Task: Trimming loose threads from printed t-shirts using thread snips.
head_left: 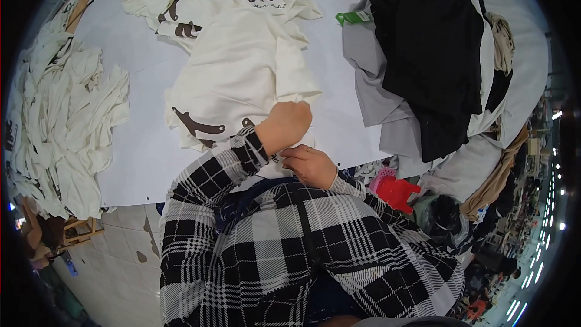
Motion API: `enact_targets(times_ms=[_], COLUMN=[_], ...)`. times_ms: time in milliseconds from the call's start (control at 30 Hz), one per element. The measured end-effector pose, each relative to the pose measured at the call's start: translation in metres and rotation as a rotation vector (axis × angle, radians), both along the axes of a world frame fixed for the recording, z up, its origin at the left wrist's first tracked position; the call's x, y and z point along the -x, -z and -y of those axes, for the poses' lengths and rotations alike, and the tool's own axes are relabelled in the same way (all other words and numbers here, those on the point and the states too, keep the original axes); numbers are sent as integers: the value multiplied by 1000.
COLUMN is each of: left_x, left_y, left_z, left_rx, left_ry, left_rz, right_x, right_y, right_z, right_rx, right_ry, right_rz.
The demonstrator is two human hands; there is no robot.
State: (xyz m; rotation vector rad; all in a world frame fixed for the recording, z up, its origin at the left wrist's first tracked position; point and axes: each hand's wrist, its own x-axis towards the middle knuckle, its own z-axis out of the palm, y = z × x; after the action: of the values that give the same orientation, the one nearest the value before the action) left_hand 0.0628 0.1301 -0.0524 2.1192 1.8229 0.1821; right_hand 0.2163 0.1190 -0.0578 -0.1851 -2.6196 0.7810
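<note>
Work on the cream, brown-printed fabric garment (230, 79), upper centre, looks unfinished: right hand (311, 168) pinches its lower edge; left hand's (284, 126) grip is hidden.

A cream printed garment (230, 63) lies on the white desk (142, 145). The left hand (284, 124) curls over its near part; just beside, the right hand (311, 168) pinches its edge. Cream cloth (66, 121) heaps leftward; black fabric (430, 54) covers grey (363, 69) rightward.
</note>
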Motion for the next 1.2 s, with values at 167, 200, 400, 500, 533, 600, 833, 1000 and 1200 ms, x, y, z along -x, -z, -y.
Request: enact_targets(times_ms=[167,200,400,500,533,600,833,1000,1200], left_x=[26,32,53,62,61,63,57,58,43], left_y=[-5,-22,10,51,57,67,51,31,6], left_z=[-3,2,66,86,87,94,100,101,93], left_rx=[-106,-21,-104,-25,-185,-428,-253,170,83], left_ry=[-251,-462,-893,-1009,-1056,-1050,-900,-1108,-1117], left_rz=[513,1038,2089,1863,1407,810,777,1463,1914], right_x=[-12,-14,1,14,16,19,24,31,39], right_y=[-7,-12,-15,15,18,22,30,20,3], right_z=[-7,-8,-26,-24,-22,-19,-5,2,6], right_rx=[87,227,918,1358,1349,1373,882,569,656], right_ry=[127,283,482,542,544,537,399,263,316], right_rz=[36,-47,-279,-212,-182,-167,0,-28,-51])
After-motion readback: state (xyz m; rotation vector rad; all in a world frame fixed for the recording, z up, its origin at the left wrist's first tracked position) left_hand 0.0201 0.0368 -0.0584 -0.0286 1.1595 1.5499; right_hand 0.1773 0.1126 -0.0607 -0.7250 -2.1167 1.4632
